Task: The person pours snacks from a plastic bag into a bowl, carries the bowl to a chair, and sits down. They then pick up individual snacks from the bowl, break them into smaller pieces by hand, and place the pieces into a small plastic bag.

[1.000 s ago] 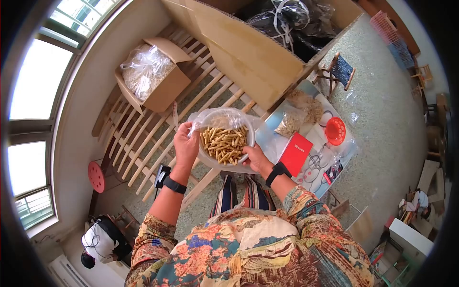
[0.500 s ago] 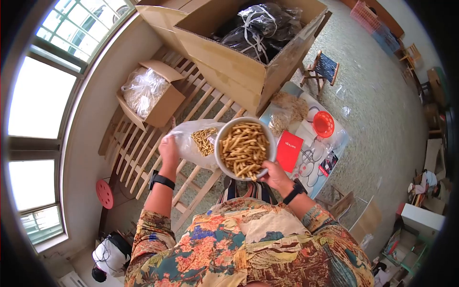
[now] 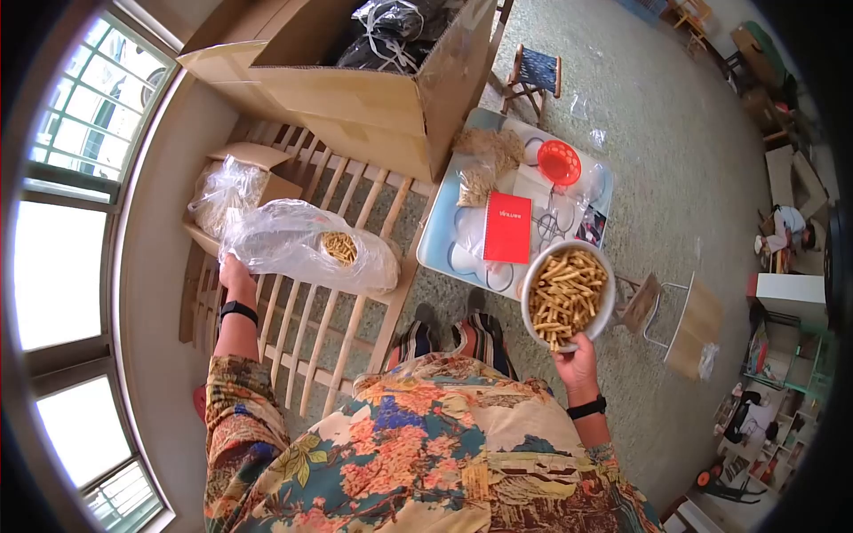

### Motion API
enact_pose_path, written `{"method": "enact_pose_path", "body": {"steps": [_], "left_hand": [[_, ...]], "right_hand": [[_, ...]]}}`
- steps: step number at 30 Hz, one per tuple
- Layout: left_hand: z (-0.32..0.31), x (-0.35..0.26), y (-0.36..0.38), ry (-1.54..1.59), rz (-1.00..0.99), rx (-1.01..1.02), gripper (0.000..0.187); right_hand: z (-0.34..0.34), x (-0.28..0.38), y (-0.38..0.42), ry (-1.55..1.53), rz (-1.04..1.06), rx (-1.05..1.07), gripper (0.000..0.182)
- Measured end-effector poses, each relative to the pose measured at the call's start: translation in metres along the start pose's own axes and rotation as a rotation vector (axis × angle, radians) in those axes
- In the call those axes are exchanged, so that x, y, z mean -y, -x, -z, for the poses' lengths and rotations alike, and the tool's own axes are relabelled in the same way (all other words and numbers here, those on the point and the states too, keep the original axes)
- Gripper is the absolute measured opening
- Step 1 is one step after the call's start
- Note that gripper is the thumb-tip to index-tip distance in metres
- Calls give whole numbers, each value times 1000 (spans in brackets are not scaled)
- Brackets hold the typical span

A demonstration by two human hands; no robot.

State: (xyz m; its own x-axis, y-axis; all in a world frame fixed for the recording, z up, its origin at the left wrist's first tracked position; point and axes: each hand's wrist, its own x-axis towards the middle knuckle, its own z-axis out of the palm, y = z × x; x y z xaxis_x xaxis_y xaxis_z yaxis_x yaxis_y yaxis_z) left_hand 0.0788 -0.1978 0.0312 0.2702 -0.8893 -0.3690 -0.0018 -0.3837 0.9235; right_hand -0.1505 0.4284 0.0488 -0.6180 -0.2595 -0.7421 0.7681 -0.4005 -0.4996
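A clear plastic bag [image 3: 293,233] with some yellow-brown sticks inside stretches over the wooden slats. Its gathered left end is in my left hand [image 3: 236,274], whose fingers are closed on it. Out to the right, my right hand [image 3: 577,360] grips the lower rim of a white bowl [image 3: 608,302] filled with similar sticks [image 3: 565,293]. The bowl is held level near the corner of a pale blue table [image 3: 428,252], apart from the bag.
On the table lie a red notebook [image 3: 507,229], a red plastic basket [image 3: 559,163] and bagged brown material [image 3: 480,173]. A large carton [image 3: 355,111] and a smaller box [image 3: 280,185] rest on the slats [image 3: 342,342]. A folding stool [image 3: 536,73] stands behind.
My hands have moved apart. The bowl has gone right, away from the bag, and the bag has been drawn left and now lies stretched over the slats. The view has shifted right.
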Motion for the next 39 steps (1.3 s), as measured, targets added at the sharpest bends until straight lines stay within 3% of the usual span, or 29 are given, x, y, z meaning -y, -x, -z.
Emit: {"method": "enact_pose_path", "body": {"steps": [3,5,9,13,15,16,19,21,23,26,29,31,37,39], "left_hand": [[8,6,-2,56,14,-4,37],[17,-6,-11,180,-62,296,38],[9,-78,32,302,13,487,37],[13,-85,9,328,-205,378,36],[13,-72,17,255,-140,22,34],[16,-64,21,235,-137,-44,32],[16,-56,13,270,-149,21,30],[16,-63,-15,286,-286,174,29],[10,-94,17,344,-249,254,31],[12,-111,10,391,-241,241,33],[31,-88,-5,273,-270,158,28],[39,-71,11,151,-161,43,31],[71,-49,-2,90,140,287,36],[73,-58,23,173,220,553,48]], "right_hand": [[24,1,16,-25,30,-57,30],[40,5,24,-80,30,-91,29],[54,18,30,-102,32,-92,34],[63,34,25,-42,57,-29,33],[66,38,28,-38,75,-46,32],[67,40,28,-43,75,-40,31],[72,45,26,-51,90,-42,29],[75,44,23,-47,85,-47,28],[76,42,17,-100,98,-5,28],[65,40,13,-87,103,17,29],[46,36,18,-84,113,33,27],[34,34,24,-101,118,3,25],[35,30,25,-87,95,12,23],[46,23,20,-112,90,9,27]]}}
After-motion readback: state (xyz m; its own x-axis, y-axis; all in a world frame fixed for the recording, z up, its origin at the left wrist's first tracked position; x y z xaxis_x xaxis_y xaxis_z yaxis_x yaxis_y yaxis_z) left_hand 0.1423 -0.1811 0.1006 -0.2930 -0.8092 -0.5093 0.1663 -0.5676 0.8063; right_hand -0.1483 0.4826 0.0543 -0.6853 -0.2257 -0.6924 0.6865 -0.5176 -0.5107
